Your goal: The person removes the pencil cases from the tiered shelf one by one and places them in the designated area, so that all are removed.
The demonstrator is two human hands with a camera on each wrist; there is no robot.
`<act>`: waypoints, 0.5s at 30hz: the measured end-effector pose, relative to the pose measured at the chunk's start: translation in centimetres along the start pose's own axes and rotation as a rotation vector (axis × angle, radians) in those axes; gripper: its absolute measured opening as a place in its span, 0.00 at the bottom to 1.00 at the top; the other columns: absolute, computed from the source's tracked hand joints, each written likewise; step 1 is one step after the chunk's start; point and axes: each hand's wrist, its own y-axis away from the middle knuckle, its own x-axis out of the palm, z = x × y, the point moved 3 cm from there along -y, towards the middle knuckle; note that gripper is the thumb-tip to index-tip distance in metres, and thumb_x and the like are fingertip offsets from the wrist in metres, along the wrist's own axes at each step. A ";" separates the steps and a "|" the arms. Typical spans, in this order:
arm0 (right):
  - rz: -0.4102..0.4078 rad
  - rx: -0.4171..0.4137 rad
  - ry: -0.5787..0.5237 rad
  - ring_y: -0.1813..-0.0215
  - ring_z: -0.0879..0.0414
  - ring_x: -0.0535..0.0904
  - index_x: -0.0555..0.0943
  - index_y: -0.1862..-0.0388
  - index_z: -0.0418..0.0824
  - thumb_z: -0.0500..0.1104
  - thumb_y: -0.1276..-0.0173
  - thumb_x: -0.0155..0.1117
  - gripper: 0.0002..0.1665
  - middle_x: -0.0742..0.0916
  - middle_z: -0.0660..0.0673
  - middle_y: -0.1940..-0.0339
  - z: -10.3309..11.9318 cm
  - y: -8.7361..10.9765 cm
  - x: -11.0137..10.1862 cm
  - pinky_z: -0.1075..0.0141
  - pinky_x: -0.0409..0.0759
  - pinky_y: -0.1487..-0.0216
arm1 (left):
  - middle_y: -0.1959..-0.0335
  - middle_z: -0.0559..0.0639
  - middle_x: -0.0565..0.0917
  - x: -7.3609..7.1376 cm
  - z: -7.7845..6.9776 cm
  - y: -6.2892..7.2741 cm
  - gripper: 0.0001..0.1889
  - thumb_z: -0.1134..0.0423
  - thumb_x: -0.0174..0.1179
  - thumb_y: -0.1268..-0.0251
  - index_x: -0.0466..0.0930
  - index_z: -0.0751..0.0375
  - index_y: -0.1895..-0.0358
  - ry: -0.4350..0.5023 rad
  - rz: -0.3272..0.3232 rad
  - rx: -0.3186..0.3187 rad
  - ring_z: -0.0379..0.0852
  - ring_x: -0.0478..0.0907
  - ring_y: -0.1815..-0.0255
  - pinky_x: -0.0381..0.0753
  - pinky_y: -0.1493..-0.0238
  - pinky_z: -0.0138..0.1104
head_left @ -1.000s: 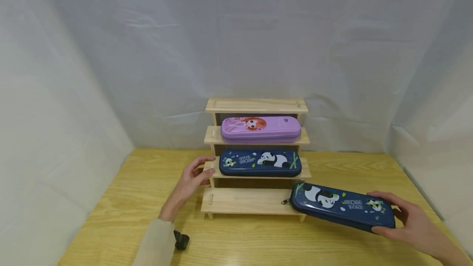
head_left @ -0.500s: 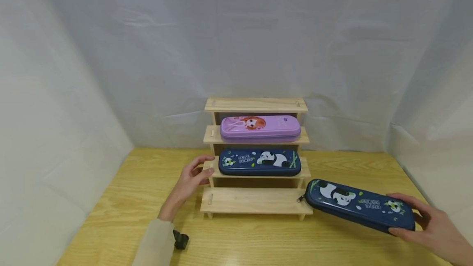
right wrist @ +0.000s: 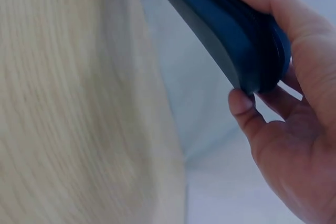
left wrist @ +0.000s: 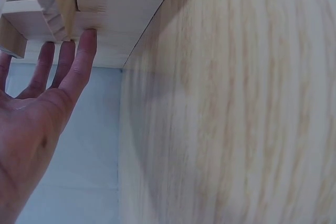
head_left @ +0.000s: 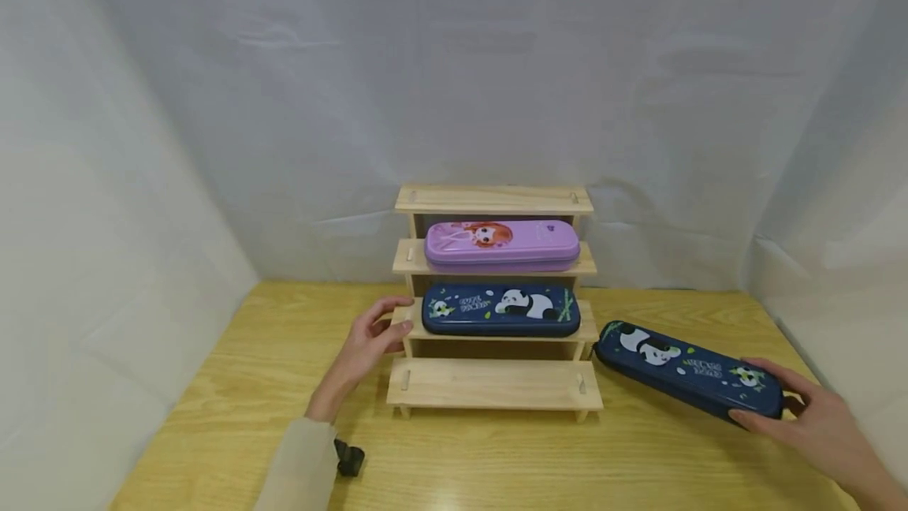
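At the right of the head view, my right hand (head_left: 809, 412) grips the right end of a dark blue panda pencil case (head_left: 688, 369), thumb on the near side. The case is tilted, its left end just right of the wooden tiered shelf (head_left: 496, 385). In the right wrist view the case (right wrist: 220, 24) appears above the table. My left hand (head_left: 365, 349) touches the shelf's left side; in the left wrist view its outstretched fingers (left wrist: 79, 66) rest against the wood. A second blue panda pencil case (head_left: 500, 311) lies on the shelf's second tier from the bottom.
On the tier above lies a purple pencil case (head_left: 502, 246) with a red-haired cartoon girl. A small black object (head_left: 349, 460) shows beside the left sleeve (head_left: 298, 464). White sheeting (head_left: 496, 85) surrounds the wood-grain table (head_left: 454, 464) at the back and sides.
My right hand has moved the held pencil case right, off the front of the bottom tier, and then slightly back toward the rear. The left hand stays at the shelf's side.
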 end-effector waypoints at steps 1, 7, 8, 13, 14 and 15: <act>-0.004 -0.005 0.001 0.60 0.74 0.69 0.70 0.28 0.34 0.53 0.42 0.82 0.49 0.76 0.22 0.37 0.1 -0.2 0.1 0.76 0.76 0.69 | 0.30 0.60 0.71 0.0 0.0 0.0 0.22 0.57 0.61 0.25 0.74 0.54 0.32 0.003 -0.001 0.000 0.49 0.79 0.49 0.86 0.46 0.54; -0.040 -0.015 -0.016 0.65 0.78 0.71 0.72 0.30 0.36 0.53 0.43 0.82 0.47 0.79 0.20 0.42 0.4 -1.4 1.0 0.71 0.78 0.71 | 0.29 0.60 0.71 -0.1 -0.1 0.1 0.22 0.57 0.61 0.25 0.74 0.55 0.32 0.012 0.007 0.010 0.49 0.79 0.49 0.86 0.46 0.52; -0.042 -0.013 -0.026 0.65 0.78 0.71 0.73 0.30 0.36 0.53 0.43 0.82 0.47 0.80 0.20 0.42 0.4 -1.6 1.2 0.71 0.78 0.71 | 0.29 0.60 0.71 -0.1 -0.1 0.1 0.22 0.57 0.61 0.25 0.74 0.55 0.32 0.014 0.008 0.011 0.48 0.79 0.49 0.86 0.47 0.52; -0.055 0.032 -0.034 0.63 0.68 0.76 0.72 0.30 0.34 0.56 0.42 0.80 0.48 0.81 0.21 0.44 0.7 -2.5 2.2 0.71 0.78 0.72 | 0.29 0.60 0.71 -0.1 -0.1 0.1 0.22 0.58 0.61 0.25 0.73 0.55 0.32 0.014 0.009 0.014 0.48 0.79 0.49 0.86 0.47 0.51; -0.069 0.042 -0.028 0.62 0.65 0.76 0.72 0.30 0.34 0.57 0.42 0.80 0.48 0.81 0.22 0.44 0.8 -2.6 2.5 0.71 0.77 0.71 | 0.29 0.60 0.71 -0.1 0.0 0.0 0.22 0.57 0.61 0.25 0.73 0.55 0.32 0.014 0.009 0.015 0.48 0.79 0.49 0.86 0.47 0.52; -0.082 0.050 -0.020 0.61 0.61 0.77 0.72 0.30 0.34 0.58 0.42 0.80 0.48 0.82 0.23 0.44 0.9 -2.8 2.7 0.72 0.76 0.71 | 0.30 0.60 0.71 -0.1 0.0 0.0 0.22 0.57 0.60 0.25 0.73 0.55 0.32 0.013 0.010 0.015 0.48 0.79 0.49 0.86 0.46 0.52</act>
